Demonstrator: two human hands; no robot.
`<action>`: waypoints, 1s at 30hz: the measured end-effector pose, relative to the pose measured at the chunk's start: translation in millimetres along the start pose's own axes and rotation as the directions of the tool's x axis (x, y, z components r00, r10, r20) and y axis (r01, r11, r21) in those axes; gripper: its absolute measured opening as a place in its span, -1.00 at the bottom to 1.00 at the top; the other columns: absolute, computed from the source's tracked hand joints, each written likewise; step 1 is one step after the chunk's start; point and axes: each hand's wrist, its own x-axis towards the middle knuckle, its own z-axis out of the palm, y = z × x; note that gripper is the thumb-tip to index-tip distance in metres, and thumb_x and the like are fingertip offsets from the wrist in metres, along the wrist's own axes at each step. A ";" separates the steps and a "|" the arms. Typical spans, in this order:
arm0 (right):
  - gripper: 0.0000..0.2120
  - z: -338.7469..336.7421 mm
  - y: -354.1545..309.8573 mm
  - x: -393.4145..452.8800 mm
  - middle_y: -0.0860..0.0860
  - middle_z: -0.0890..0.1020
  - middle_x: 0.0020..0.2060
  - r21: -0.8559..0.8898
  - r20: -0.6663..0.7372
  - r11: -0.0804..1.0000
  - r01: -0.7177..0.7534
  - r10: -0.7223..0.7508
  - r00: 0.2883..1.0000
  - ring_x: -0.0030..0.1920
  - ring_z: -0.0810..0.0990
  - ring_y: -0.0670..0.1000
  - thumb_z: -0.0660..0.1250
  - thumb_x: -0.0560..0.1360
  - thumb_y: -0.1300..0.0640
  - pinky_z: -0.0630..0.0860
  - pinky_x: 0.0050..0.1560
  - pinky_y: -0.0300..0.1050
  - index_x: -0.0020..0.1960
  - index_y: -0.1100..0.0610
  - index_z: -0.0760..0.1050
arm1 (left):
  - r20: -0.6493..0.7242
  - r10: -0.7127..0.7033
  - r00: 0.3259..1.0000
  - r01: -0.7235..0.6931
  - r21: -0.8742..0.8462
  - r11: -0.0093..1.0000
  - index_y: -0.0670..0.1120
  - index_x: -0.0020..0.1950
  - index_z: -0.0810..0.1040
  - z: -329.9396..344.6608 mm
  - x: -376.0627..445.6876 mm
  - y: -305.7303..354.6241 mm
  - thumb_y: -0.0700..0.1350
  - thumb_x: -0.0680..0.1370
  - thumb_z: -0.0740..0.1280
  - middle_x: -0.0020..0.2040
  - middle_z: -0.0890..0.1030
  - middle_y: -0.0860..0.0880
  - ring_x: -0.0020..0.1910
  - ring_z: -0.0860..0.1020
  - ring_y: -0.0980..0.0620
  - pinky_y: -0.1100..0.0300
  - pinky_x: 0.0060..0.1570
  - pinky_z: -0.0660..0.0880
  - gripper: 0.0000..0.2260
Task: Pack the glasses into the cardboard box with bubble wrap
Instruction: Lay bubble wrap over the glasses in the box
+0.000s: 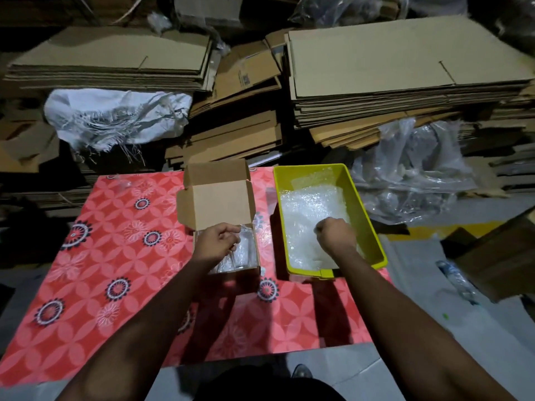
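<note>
Fingers (231, 231) of my left hand (215, 243) hold glasses (244, 250) in the cardboard box (220, 215); right hand (335, 234) pinches bubble wrap (312, 209), next lifting a sheet.

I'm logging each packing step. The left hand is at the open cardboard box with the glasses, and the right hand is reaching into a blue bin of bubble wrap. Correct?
Nearly. The head view shows the bin is yellow, not blue. The rest holds: left hand at the open cardboard box with the glasses, right hand in the bubble wrap.
</note>
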 end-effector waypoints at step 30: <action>-0.90 -80.7 -128.0 -55.4 -0.13 0.51 -0.46 0.946 0.106 0.323 -0.002 -0.307 0.946 -0.45 0.45 -0.16 0.39 0.55 0.31 0.38 -0.40 -0.34 -0.13 0.17 0.57 | 0.011 0.116 0.993 -0.106 -0.338 0.935 -0.23 0.11 0.65 -91.8 -14.2 80.6 -0.04 0.61 0.35 0.02 0.72 -0.12 0.07 0.64 0.02 0.09 0.16 0.46 -0.74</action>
